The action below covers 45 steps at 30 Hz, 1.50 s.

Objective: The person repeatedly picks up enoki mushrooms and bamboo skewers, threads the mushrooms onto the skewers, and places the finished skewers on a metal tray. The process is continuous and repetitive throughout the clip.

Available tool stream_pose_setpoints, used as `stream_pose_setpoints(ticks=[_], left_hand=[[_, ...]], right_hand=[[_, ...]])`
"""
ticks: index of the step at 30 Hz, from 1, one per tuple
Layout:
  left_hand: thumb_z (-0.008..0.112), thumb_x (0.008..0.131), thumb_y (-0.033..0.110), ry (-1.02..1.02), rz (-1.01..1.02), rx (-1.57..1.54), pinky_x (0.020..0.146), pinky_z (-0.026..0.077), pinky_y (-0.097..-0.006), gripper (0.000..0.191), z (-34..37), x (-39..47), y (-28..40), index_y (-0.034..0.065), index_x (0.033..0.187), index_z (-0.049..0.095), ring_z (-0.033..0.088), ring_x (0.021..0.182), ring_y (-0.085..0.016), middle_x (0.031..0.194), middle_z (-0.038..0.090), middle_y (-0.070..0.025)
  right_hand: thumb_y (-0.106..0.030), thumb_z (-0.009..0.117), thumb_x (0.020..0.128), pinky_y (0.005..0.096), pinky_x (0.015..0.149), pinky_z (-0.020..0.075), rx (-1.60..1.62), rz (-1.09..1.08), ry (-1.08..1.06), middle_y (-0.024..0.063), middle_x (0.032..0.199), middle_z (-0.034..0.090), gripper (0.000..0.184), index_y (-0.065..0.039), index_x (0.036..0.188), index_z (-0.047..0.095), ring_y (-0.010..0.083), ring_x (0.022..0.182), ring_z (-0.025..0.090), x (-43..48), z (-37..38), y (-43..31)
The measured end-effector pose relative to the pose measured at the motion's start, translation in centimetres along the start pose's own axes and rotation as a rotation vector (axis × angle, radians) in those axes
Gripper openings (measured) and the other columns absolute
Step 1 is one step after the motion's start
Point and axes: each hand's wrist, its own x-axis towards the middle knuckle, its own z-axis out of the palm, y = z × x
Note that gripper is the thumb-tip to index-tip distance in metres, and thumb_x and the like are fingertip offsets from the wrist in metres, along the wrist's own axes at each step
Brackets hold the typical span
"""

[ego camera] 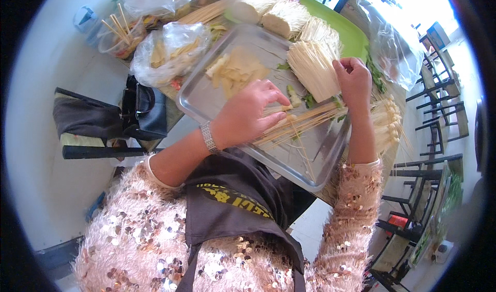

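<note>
My left hand point(252, 112), with a metal watch band at the wrist, hovers over a metal tray point(201, 115). Its thumb and forefinger are apart around a small pale yellow piece; whether they grip it is unclear. Beneath lie thin bamboo skewers point(310, 119). My right hand point(354, 79) pinches at the edge of a cut bunch of enoki mushrooms point(314, 69). Thin yellowish sheets point(242, 69), perhaps tofu skin, are piled in the tray's far left part. Green leaf scraps point(309, 100) and a short pale green piece point(293, 96) lie near the enoki.
More enoki bunches point(285, 19) line the back by a green tray point(350, 30). Filled skewers point(387, 121) lie at right. A plastic bag of yellowish strips point(170, 54), a tub with sticks point(120, 40) and a skewer bundle point(209, 10) stand left. A black handbag point(149, 110) sits beside the table.
</note>
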Motion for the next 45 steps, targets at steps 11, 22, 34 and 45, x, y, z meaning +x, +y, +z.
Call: stream_pose_setpoints(ticks=[11,22,34,45], left_hand=[[0.073,0.094,0.025,0.079,-0.200,-0.534,0.093,0.052,-0.0324,0.044,-1.2,1.5,1.2,-0.0005,0.125,0.059,0.066,0.103,-0.017,0.114,0.068,-0.0097],[0.075,0.094,0.023,0.251,-0.258,-0.787,0.082,0.050,-0.0228,0.039,-1.2,1.9,1.7,-0.0011,0.118,0.056,0.060,0.093,-0.008,0.105,0.065,-0.0050],[0.073,0.095,0.018,0.331,-0.249,-0.558,0.072,0.050,-0.0212,0.027,-1.0,1.8,1.2,-0.0007,0.109,0.060,0.064,0.083,-0.007,0.098,0.071,-0.0064],[0.067,0.098,0.011,0.293,-0.297,-0.771,0.074,0.054,-0.0232,0.018,-1.1,2.1,1.1,-0.0022,0.107,0.059,0.065,0.081,-0.009,0.094,0.069,-0.0070]], right_hand=[[-0.020,0.064,0.101,0.0219,0.064,0.0477,1.035,0.202,-0.105,-0.0006,0.083,0.064,0.018,-0.002,0.103,0.068,0.0062,0.069,0.056,-1.8,-3.0,-7.1],[-0.011,0.067,0.098,0.0272,0.071,0.0581,1.220,0.188,-0.238,0.0114,0.094,0.071,0.019,0.006,0.106,0.063,0.0161,0.078,0.070,-5.2,-1.4,-12.0],[-0.010,0.072,0.094,0.0276,0.078,0.0565,1.316,0.181,-0.324,0.0103,0.098,0.071,0.024,0.004,0.111,0.062,0.0149,0.085,0.068,-5.6,-0.4,-11.4],[0.003,0.071,0.089,0.0270,0.088,0.0529,1.287,0.161,-0.262,0.0077,0.115,0.065,0.052,0.000,0.137,0.051,0.0135,0.099,0.063,-5.8,-0.5,-12.0]])
